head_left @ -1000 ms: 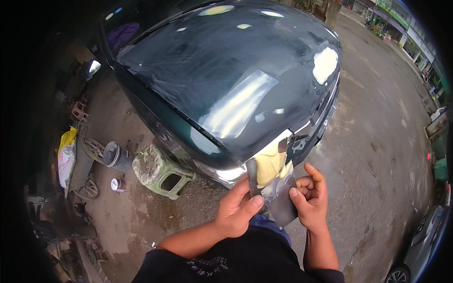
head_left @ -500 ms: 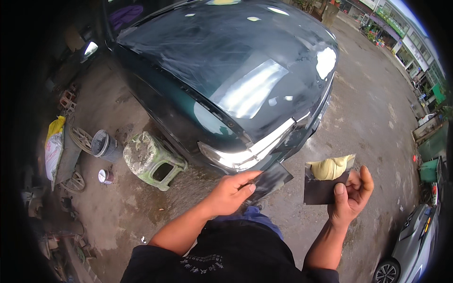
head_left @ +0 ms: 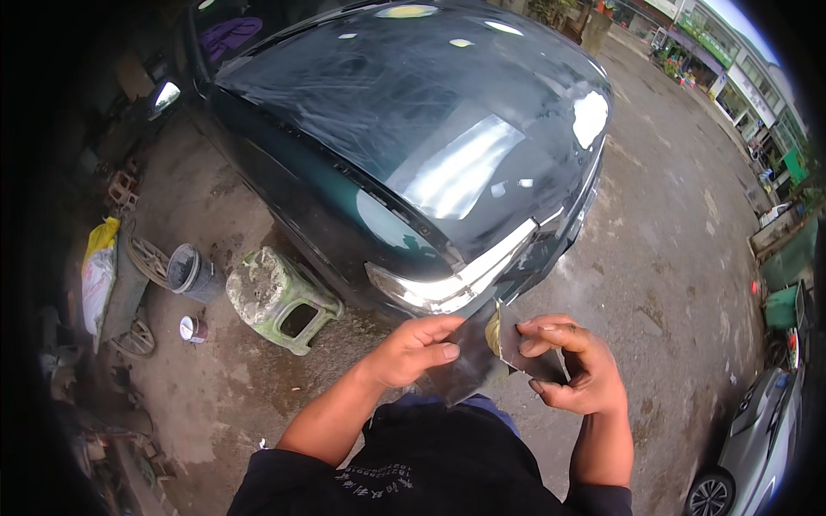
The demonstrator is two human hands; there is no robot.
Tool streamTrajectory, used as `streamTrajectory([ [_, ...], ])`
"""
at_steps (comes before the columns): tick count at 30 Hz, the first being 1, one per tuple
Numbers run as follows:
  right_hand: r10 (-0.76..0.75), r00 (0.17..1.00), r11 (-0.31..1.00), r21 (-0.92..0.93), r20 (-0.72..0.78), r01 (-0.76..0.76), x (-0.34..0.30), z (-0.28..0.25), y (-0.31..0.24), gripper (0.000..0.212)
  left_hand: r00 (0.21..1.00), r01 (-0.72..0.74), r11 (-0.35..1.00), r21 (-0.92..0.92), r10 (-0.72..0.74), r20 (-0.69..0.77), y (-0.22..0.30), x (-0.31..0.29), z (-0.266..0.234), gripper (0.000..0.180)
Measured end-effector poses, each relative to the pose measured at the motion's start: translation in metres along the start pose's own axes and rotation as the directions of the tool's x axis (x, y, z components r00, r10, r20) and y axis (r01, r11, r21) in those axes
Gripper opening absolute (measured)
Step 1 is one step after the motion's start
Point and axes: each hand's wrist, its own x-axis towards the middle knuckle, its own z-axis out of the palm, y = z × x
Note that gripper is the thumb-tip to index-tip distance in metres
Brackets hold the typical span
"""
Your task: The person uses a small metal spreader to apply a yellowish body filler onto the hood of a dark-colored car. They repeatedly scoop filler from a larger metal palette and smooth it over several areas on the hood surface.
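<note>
My left hand (head_left: 411, 351) pinches a dark, flat filler spreader (head_left: 456, 371) between thumb and fingers. My right hand (head_left: 589, 365) grips a second dark spreader (head_left: 527, 356), thumb below and fingers on its upper side. Pale yellow body filler (head_left: 493, 334) sits between the two spreaders, which meet or nearly meet in front of my body. Most of the filler is hidden by the tilted right spreader. Just beyond my hands is the front corner of a dark green car (head_left: 344, 112), its headlight (head_left: 417, 291) closest. Whitish and yellowish patches dot its hood and fender.
A stained green plastic stool (head_left: 280, 297) stands left of the car, near a grey bucket (head_left: 191, 271) and a small can (head_left: 194, 329). Farther left is a wheeled cart (head_left: 125, 288) with sacks. A silver car (head_left: 757, 439) is parked at lower right on the wet concrete.
My right hand has moved left and turned its spreader, bringing the filler against or close to the left spreader. My left hand has shifted only slightly.
</note>
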Motion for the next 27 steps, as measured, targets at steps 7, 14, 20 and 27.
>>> streamTrajectory([
  [7, 0.296, 0.953, 0.918, -0.253, -0.071, -0.304, 0.002, -0.013, 0.012, 0.076, 0.993, -0.112, 0.993, -0.047, 0.113, 0.025, 0.017, 0.006, 0.015, 0.048],
  [14, 0.028, 0.923, 0.88, -0.428, -0.385, -0.206, 0.0, -0.018, 0.013, 0.07, 0.908, -0.269, 0.963, -0.006, 0.251, -0.336, 0.025, 0.039, 0.054, 0.048],
  [20, -0.217, 0.953, 0.78, -0.625, -0.212, 0.039, 0.019, -0.048, 0.036, 0.06, 0.872, -0.296, 0.955, -0.024, 0.26, -0.414, 0.016, 0.092, 0.074, 0.05],
  [27, -0.177, 0.983, 0.742, -0.663, -0.046, 0.102, 0.015, -0.127, 0.109, 0.048, 0.798, -0.256, 0.878, 0.404, 0.428, -0.425, -0.028, 0.191, 0.093, 0.052],
])
